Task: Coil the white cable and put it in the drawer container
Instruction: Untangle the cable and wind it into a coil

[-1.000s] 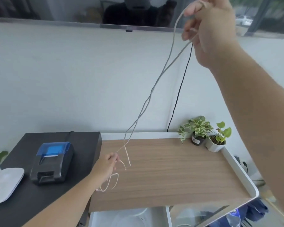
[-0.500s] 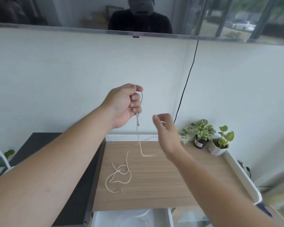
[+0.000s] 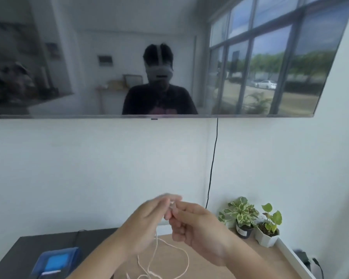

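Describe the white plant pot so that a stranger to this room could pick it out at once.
Find the big wall screen and follow the black cord hanging from it down to the wooden tabletop. Two small potted plants stand there against the wall. The white plant pot is the right one, nearest the table's white edge, holding plain green leaves, while the black pot beside it holds cream-streaked leaves.

Bare forearms, bare hands (image 3: 169,224) — no sleeves visible.
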`<state>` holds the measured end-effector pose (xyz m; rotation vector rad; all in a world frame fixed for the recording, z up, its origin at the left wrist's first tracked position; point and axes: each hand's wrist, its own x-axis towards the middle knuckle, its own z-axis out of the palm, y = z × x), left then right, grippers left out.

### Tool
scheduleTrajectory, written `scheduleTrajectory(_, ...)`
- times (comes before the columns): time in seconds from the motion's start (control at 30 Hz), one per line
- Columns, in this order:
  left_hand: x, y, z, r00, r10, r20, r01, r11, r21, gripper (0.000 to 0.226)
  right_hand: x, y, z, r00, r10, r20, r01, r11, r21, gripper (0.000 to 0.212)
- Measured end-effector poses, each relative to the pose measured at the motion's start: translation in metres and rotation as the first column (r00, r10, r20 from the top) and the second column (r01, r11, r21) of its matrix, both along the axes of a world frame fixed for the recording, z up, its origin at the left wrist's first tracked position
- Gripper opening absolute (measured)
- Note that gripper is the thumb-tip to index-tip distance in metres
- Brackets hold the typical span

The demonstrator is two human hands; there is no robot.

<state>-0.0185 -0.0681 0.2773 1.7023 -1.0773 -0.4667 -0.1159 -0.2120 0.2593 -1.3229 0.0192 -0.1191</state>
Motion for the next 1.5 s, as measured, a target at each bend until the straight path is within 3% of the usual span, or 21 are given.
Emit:
scheduleTrajectory(0.1, 0.002, 0.009, 0.001, 0.963, 0.073, 0.261, -0.076, 0.997, 0.0, 0.025, -0.013, -0.021, 0.011, 0.985, 0.174, -0.011, -0.172, 0.977, 0.129, 0.019)
scheduleTrajectory(0.23, 0.005, 0.018, 0.014, 0.896, 0.05, 0.441, -0.049, 0.999, -0.013, 0.029, -0.023, -0.037, 0.019, 0.935, 0.354, 0.032, -0.351, 0.933, -0.086, 0.02)
scheduleTrajectory(0.3, -0.001, 0.014, 0.01, 0.892, 0.045, 0.45, -0.038, 0.999, -0.026, 0.027, -0.025, -0.023, 0.034, 0.915, 0.379, 0.138, -0.395, 0.912, 0.113, 0.02)
scheduleTrajectory(0.37, -0.013, 0.007, 0.001, 0.911, 0.068, 0.407, -0.065, 0.998, -0.023, 0.026, -0.021, -0.005, 0.055, 0.943, 0.171, 0.287, -0.259, 0.916, 0.306, 0.027)
scheduleTrajectory(0.4, -0.022, 0.005, -0.003, 0.917, 0.071, 0.393, -0.081, 0.997, 0.008, 0.025, -0.015, -0.003, 0.063, 0.952, -0.006, 0.306, -0.078, 0.962, 0.262, 0.029)
scheduleTrajectory(0.43, -0.031, 0.005, -0.003, 0.911, 0.067, 0.406, -0.099, 0.993, 0.057, 0.023, -0.005, -0.007, 0.067, 0.931, -0.156, 0.329, 0.135, 0.987, 0.086, 0.024)
scheduleTrajectory(0.5, -0.043, 0.01, 0.009, 0.847, 0.064, 0.527, -0.167, 0.974, 0.151, 0.018, 0.007, -0.02, 0.069, 0.892, -0.245, 0.381, 0.378, 0.865, -0.33, 0.013)
scheduleTrajectory(0.57, -0.041, 0.017, 0.033, 0.742, 0.105, 0.663, -0.243, 0.962, 0.121, 0.019, 0.006, -0.029, 0.059, 0.94, -0.118, 0.321, 0.298, 0.741, -0.601, 0.023)
scheduleTrajectory(0.6, -0.035, 0.019, 0.045, 0.692, 0.134, 0.71, -0.254, 0.965, 0.065, 0.02, 0.001, -0.031, 0.049, 0.962, -0.049, 0.268, 0.219, 0.723, -0.656, 0.028)
scheduleTrajectory(0.67, -0.017, 0.022, 0.065, 0.629, 0.132, 0.766, -0.253, 0.967, 0.041, 0.026, -0.012, -0.026, 0.034, 0.982, 0.008, 0.189, 0.104, 0.809, -0.579, 0.035)
scheduleTrajectory(0.77, -0.002, 0.017, 0.072, 0.728, 0.036, 0.685, -0.122, 0.989, 0.078, 0.032, -0.027, -0.004, 0.035, 0.98, 0.092, 0.175, -0.06, 0.981, -0.185, 0.037)
scheduleTrajectory(0.83, -0.005, 0.01, 0.06, 0.861, 0.021, 0.508, -0.024, 1.0, -0.001, 0.032, -0.028, 0.009, 0.051, 0.956, 0.14, 0.258, -0.152, 0.988, 0.028, 0.029)
scheduleTrajectory(0.9, -0.018, 0.004, 0.042, 0.93, 0.062, 0.363, -0.048, 0.998, -0.047, 0.028, -0.02, 0.012, 0.068, 0.931, 0.071, 0.358, -0.116, 0.988, 0.105, 0.02)
scheduleTrajectory(0.97, -0.031, 0.001, 0.025, 0.932, 0.05, 0.36, -0.076, 0.995, 0.06, 0.029, -0.004, 0.002, 0.074, 0.902, -0.101, 0.42, 0.111, 0.994, 0.002, 0.015)
scheduleTrajectory(1.07, -0.044, 0.001, 0.028, 0.838, -0.007, 0.546, -0.158, 0.954, 0.255, 0.027, 0.016, -0.02, 0.062, 0.859, -0.277, 0.431, 0.443, 0.824, -0.353, 0.02)
scheduleTrajectory(1.13, -0.042, 0.004, 0.053, 0.731, 0.059, 0.68, -0.255, 0.948, 0.192, 0.03, 0.015, -0.028, 0.044, 0.892, -0.25, 0.376, 0.418, 0.771, -0.48, 0.024)
scheduleTrajectory(1.23, -0.019, 0.008, 0.08, 0.598, 0.117, 0.793, -0.311, 0.946, 0.094, 0.029, -0.008, -0.023, 0.021, 0.946, -0.149, 0.286, 0.26, 0.878, -0.402, 0.033)
scheduleTrajectory(1.3, -0.003, 0.008, 0.077, 0.702, 0.073, 0.708, -0.215, 0.97, 0.113, 0.031, -0.023, -0.006, 0.022, 0.963, -0.04, 0.265, 0.101, 0.97, -0.221, 0.032)
scheduleTrajectory(1.4, -0.009, 0.002, 0.049, 0.921, 0.029, 0.388, -0.069, 0.994, 0.09, 0.044, -0.027, 0.011, 0.048, 0.933, 0.001, 0.359, -0.023, 0.998, 0.058, 0.023)
scheduleTrajectory(1.47, -0.024, -0.001, 0.029, 0.947, 0.006, 0.321, -0.058, 0.987, 0.152, 0.046, -0.013, 0.003, 0.065, 0.891, -0.162, 0.423, 0.135, 0.986, 0.093, 0.018)
scheduleTrajectory(1.5, -0.031, -0.003, 0.024, 0.938, -0.013, 0.347, -0.058, 0.98, 0.192, 0.044, -0.004, -0.006, 0.07, 0.853, -0.252, 0.458, 0.298, 0.954, -0.03, 0.015)
